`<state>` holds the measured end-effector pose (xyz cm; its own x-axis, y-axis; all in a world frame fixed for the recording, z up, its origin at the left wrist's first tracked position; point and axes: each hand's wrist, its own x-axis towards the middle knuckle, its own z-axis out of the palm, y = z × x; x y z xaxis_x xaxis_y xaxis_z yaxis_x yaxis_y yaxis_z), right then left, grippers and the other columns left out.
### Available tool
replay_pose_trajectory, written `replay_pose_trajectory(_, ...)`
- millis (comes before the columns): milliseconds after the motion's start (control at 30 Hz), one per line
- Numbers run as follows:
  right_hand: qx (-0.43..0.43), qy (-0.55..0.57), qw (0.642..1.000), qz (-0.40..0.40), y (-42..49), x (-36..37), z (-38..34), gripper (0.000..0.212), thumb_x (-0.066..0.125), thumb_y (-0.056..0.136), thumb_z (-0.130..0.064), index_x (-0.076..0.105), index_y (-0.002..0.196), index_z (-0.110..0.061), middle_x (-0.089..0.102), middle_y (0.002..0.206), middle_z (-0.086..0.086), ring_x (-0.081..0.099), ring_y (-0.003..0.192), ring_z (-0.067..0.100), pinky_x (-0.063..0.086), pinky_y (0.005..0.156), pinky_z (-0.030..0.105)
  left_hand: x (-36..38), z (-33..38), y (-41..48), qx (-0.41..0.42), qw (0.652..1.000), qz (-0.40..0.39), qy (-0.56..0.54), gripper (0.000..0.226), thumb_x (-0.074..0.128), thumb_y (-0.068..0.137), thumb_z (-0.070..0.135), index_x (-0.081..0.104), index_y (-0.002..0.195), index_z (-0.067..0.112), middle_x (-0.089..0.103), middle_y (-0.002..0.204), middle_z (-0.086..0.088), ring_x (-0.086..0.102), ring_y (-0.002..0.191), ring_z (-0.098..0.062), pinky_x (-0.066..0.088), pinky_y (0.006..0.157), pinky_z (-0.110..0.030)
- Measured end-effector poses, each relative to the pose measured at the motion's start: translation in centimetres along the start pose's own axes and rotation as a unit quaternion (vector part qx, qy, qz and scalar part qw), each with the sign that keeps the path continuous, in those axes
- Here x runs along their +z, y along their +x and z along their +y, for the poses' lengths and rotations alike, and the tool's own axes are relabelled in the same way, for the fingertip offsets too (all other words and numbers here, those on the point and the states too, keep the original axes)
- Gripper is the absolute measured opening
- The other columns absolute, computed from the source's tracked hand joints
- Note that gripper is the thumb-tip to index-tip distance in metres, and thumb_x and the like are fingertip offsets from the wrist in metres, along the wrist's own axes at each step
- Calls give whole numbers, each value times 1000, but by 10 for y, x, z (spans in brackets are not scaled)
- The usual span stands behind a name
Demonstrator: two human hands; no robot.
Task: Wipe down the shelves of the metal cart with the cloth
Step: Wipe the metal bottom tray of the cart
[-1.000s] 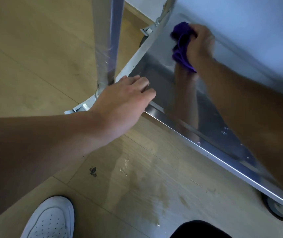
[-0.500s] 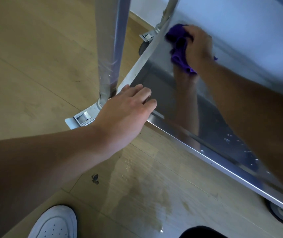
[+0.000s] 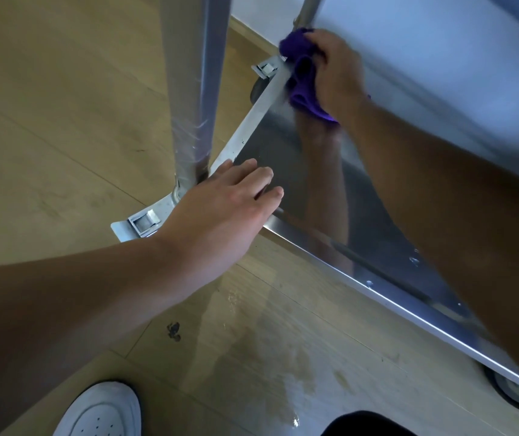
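The metal cart's bottom shelf [image 3: 283, 146] is a shiny steel tray low over the floor, mirroring my arm. A bunched purple cloth [image 3: 302, 80] sits in the shelf's far left corner, against the side rim. My right hand [image 3: 336, 77] grips the cloth and presses it down there. My left hand [image 3: 223, 209] rests on the shelf's near left corner beside the upright post [image 3: 195, 89], fingers straight over the rim. Water drops dot the shelf by my right forearm.
A wet patch [image 3: 283, 357] and a dark spot [image 3: 173, 332] mark the wooden floor in front of the cart. My white shoe [image 3: 101, 410] stands at the lower left. A caster wheel [image 3: 509, 391] sits under the right end. An upper shelf overhangs at top right.
My right hand has pushed the cloth farther into the far left corner of the shelf. My left hand has stayed on the near corner.
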<state>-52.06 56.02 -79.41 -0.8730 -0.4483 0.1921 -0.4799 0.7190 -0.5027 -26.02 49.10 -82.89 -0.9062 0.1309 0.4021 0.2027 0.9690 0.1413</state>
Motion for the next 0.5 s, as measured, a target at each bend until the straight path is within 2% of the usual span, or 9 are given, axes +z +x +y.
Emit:
replay_pose_trajectory(33,41,-1,999,19,0,-9,10,34,42,94,-19,66,116,-28,62,106,-14,55,94,1,33,69,-5,1,0,1,-2,1000,1,1,33,66,85,6,64,118,6,61,120,-15,56,114,-35,44,95,-47)
replay_pose_trajectory(133,143,12,986,85,2,-24,35,36,41,88,-23,69,109,-27,69,109,-5,63,98,14,45,74,17,3,2,6,-6,1000,1,-8,31,67,83,3,65,115,4,62,116,-17,57,112,-37,46,95,-50)
replay_pose_trajectory(200,151,32,983,95,-1,-21,36,36,40,84,-24,71,101,-30,71,99,-5,69,82,12,56,68,25,3,4,7,-6,1000,0,-17,29,68,82,3,66,112,3,63,113,-18,59,109,-38,47,93,-50)
replay_pose_trajectory(233,138,33,985,98,-5,-19,31,34,39,85,-24,71,97,-30,71,91,-7,69,72,6,58,61,25,2,3,7,-6,1000,0,-20,29,68,82,3,66,111,2,63,113,-18,59,108,-39,47,92,-51)
replay_pose_trajectory(300,93,22,993,66,-22,-13,12,31,37,94,-16,64,98,-29,65,90,-12,61,66,-14,50,62,7,2,2,6,-2,1000,-2,-19,31,69,82,5,66,113,3,63,115,-19,59,110,-39,47,92,-52)
replay_pose_trajectory(333,67,26,997,40,-31,-9,5,34,37,95,-9,65,109,-25,64,98,-9,59,75,-17,46,71,2,2,1,5,0,1000,-5,-15,33,71,81,5,66,113,3,63,115,-18,59,111,-39,47,92,-51)
replay_pose_trajectory(400,-21,-5,1000,4,-45,-2,3,39,39,95,-6,61,125,-18,61,126,-1,55,110,0,36,100,10,3,0,4,3,1000,-8,-5,37,75,77,5,65,114,5,63,116,-17,59,111,-38,49,92,-50)
replay_pose_trajectory(433,-55,-27,998,-8,-51,-3,6,40,40,95,-7,58,129,-17,57,134,0,51,122,9,30,108,16,3,-1,4,3,1000,-12,-2,40,76,76,5,65,114,5,63,117,-17,59,111,-38,49,91,-51)
replay_pose_trajectory(500,-76,-42,996,-12,-56,-10,25,40,41,95,-8,59,130,-17,54,138,-1,47,128,15,28,111,20,3,-2,5,8,1000,-24,1,43,76,74,4,64,115,5,62,118,-19,59,111,-39,49,90,-52)
